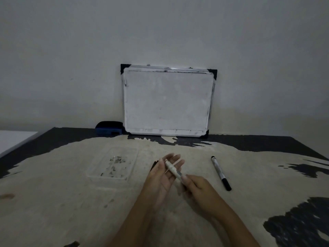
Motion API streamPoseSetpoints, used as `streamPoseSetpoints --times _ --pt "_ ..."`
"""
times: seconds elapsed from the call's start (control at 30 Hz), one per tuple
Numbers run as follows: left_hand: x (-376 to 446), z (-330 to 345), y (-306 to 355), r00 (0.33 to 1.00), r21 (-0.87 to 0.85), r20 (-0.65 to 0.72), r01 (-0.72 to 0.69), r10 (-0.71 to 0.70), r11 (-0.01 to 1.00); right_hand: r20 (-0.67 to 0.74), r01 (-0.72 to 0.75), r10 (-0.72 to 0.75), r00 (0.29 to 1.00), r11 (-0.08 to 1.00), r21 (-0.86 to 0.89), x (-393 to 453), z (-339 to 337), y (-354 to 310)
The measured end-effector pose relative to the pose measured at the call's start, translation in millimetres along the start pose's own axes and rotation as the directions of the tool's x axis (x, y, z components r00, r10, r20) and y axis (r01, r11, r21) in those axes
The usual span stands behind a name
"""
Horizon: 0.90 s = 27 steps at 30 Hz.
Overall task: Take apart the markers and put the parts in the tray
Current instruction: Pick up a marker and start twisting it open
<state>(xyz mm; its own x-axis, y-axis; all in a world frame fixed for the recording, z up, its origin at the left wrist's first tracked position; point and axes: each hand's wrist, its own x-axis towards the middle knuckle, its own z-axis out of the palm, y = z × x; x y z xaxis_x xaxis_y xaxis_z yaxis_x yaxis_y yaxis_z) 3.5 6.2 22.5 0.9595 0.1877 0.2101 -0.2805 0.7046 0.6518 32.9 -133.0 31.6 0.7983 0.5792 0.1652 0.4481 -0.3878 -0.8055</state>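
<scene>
Both hands hold one white marker body [172, 169] above the table's middle. My left hand [162, 177] has its palm up, fingers spread, with the marker's far end against thumb and fingers; a dark piece [154, 165], perhaps a cap, shows behind the thumb. My right hand [196, 188] pinches the marker's near end. A second, whole marker [220, 172] with black cap lies on the table to the right. The clear plastic tray [99, 172], speckled with dark marks, sits left of my hands.
A small whiteboard [167, 102] leans on the wall at the back of the worn table [71, 202]. A blue and black eraser [109, 128] lies to its left. A white surface [12, 139] adjoins the table's left edge.
</scene>
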Motion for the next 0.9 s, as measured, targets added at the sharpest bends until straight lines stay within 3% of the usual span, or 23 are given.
streamPoseSetpoints --times 0.07,0.17,0.27,0.37,0.43,0.53,0.7,0.8,0.9 --pt "-2.1 1.1 0.7 0.999 0.009 0.026 0.025 -0.025 1.0 0.112 -0.128 0.106 0.988 0.968 0.214 -1.5 -6.5 -3.7" --pt "-4.0 2.2 -0.1 0.999 0.045 0.035 0.029 -0.03 0.999 0.366 -0.357 0.189 0.911 0.805 0.474 -3.3 -12.4 -5.5" --pt "-4.1 3.4 -0.7 0.999 0.089 0.037 -0.015 0.011 0.996 0.432 -0.42 0.199 0.88 0.752 0.509 -2.1 -14.3 -5.3" --pt "-3.9 2.2 -0.1 0.993 0.313 0.008 -0.118 0.121 0.943 0.367 -0.376 0.228 0.902 0.833 0.405 -2.0 -15.1 -6.2" --pt "-4.9 -0.3 1.8 0.969 0.58 0.042 -0.223 0.244 0.783 0.316 -0.334 0.23 0.92 0.883 0.329 -2.0 -14.7 -6.5" --pt "-6.5 -5.9 6.4 0.906 0.84 0.171 -0.34 0.388 0.423 0.254 -0.285 0.223 0.941 0.928 0.24 -2.2 -13.8 -5.2" --pt "-8.3 -14.0 10.7 0.87 0.892 0.365 -0.429 0.33 0.143 0.316 -0.302 0.218 0.924 0.921 0.248 -2.5 -18.8 -5.6" --pt "-7.4 -16.4 13.5 0.782 0.857 0.513 -0.494 0.355 -0.149 0.364 -0.305 0.213 0.907 0.927 0.218 -4.5 -20.2 -8.9" --pt "-7.4 -13.9 15.7 0.707 0.82 0.572 -0.505 0.416 -0.269 0.182 -0.217 0.206 0.962 0.975 0.046 -5.9 -14.0 -11.2"
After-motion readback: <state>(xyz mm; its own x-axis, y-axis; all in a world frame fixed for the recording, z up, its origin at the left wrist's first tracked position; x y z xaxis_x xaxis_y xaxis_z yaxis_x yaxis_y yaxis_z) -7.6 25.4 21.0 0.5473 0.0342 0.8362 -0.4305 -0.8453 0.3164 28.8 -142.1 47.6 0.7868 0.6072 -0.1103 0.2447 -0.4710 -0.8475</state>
